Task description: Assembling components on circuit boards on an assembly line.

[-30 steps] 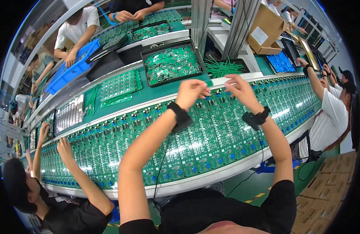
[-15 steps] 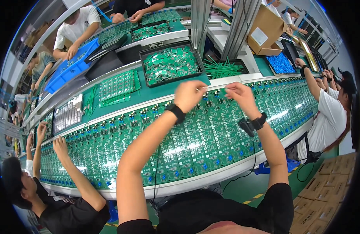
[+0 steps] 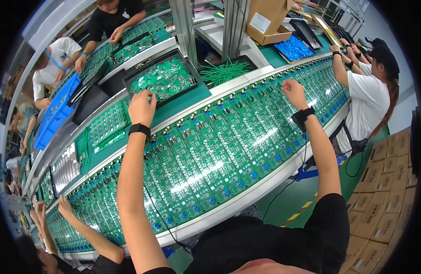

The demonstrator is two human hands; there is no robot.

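Observation:
My left hand [image 3: 142,108], a dark band on its wrist, is over the front left corner of a black tray [image 3: 197,86] heaped with small green circuit board pieces [image 3: 164,78]. Its fingers are curled in, and whatever they may hold is hidden. Farther right, my right hand [image 3: 294,94] hovers over the upper part of a long row of green circuit boards [image 3: 206,160]. Thumb and fingers are pinched together there; I cannot make out anything between them. Small upright components [image 3: 206,111] line the boards' far edge, and blue parts [image 3: 211,201] their near edge.
Behind the row lie green strips [image 3: 224,73] in a tray, a board panel [image 3: 107,123], a blue bin [image 3: 59,112] and a tray of blue parts [image 3: 294,48]. Metal posts [image 3: 183,32] rise beyond. Co-workers sit on both sides and opposite. Cartons [image 3: 379,196] are stacked at right.
My hands were close together over the boards' far edge. The left has moved left to the tray of board pieces; the right has moved slightly right and up. The view has shifted too.

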